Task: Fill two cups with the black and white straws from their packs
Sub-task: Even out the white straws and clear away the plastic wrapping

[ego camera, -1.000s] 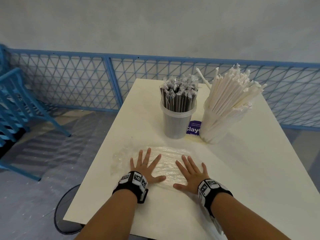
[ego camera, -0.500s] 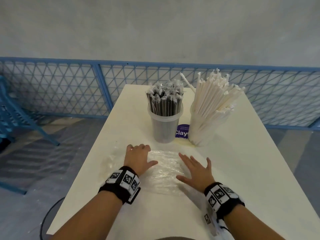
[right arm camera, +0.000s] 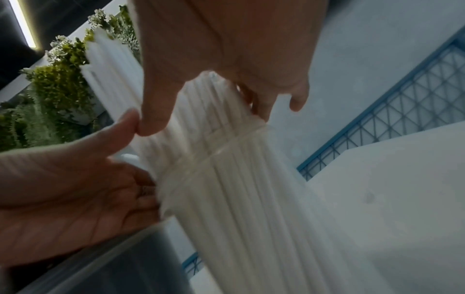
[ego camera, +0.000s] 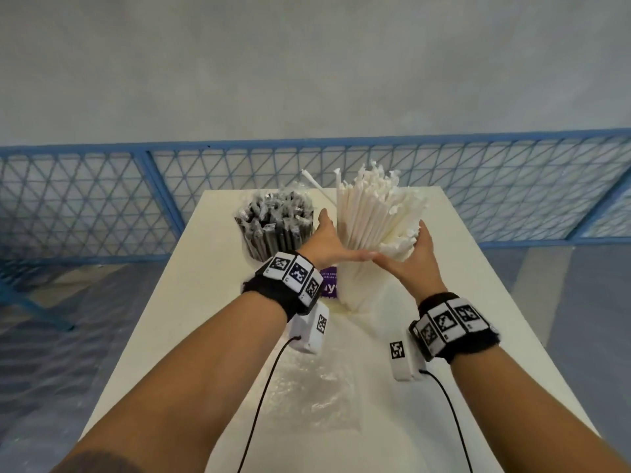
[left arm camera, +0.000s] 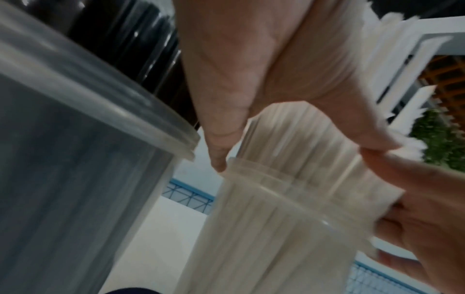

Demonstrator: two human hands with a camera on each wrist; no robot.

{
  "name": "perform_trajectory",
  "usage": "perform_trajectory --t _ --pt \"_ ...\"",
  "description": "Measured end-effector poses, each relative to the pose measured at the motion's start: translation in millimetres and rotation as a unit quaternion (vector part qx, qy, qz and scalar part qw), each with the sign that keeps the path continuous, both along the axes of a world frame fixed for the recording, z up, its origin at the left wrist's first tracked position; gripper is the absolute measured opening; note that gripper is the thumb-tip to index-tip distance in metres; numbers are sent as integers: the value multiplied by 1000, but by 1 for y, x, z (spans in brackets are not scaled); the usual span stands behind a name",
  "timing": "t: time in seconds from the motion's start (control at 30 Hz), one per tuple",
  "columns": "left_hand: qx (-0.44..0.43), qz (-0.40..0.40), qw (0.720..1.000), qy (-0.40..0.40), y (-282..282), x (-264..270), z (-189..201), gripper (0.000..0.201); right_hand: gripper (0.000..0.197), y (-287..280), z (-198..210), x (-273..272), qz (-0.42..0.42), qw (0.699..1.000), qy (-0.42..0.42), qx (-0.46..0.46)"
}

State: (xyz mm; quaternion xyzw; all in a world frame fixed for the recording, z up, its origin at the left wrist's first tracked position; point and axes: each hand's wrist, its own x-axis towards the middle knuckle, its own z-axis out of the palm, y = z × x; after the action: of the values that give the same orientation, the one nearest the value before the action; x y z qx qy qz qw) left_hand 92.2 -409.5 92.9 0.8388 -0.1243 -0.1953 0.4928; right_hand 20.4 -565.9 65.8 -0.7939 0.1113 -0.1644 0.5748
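Two clear cups stand at the far end of the white table (ego camera: 495, 336). The left cup (ego camera: 259, 249) (left arm camera: 75, 159) is packed with black straws (ego camera: 273, 216). The right cup (ego camera: 355, 291) (left arm camera: 276, 228) holds a splayed bundle of white straws (ego camera: 372, 213) (right arm camera: 226, 179). My left hand (ego camera: 327, 240) (left arm camera: 264, 69) and right hand (ego camera: 416, 257) (right arm camera: 226, 49) cup that bundle just above the rim, one on each side. The thumbs meet in front, and the fingers wrap the far side.
Empty clear plastic packs (ego camera: 317, 397) lie flat on the near part of the table, under my forearms. A purple label (ego camera: 329, 288) sits between the cups. A blue mesh railing (ego camera: 102, 199) runs behind the table. The table drops off left and right.
Both hands have left the flattened packs and risen forward to close round the white straw bundle. The view has tilted up and moved closer to the cups.
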Motion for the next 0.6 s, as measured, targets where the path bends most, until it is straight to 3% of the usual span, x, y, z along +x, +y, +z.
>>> perform_trajectory --t 0.07,0.17,0.3,0.47,0.6 --pt "-16 -41 999 11 -3 13 1 132 93 -8 6 9 42 999 0 32" --pt "15 -109 994 15 -5 28 7 143 105 -17 6 18 76 996 26 36" --pt "11 -156 988 -21 -12 41 6 127 122 -16 2 28 69 997 42 23" --pt "19 -189 979 -72 -13 46 -1 129 104 -15 -1 36 64 997 13 35" --pt "-1 -164 980 -112 -21 43 5 111 79 -8 0 38 45 996 -42 56"
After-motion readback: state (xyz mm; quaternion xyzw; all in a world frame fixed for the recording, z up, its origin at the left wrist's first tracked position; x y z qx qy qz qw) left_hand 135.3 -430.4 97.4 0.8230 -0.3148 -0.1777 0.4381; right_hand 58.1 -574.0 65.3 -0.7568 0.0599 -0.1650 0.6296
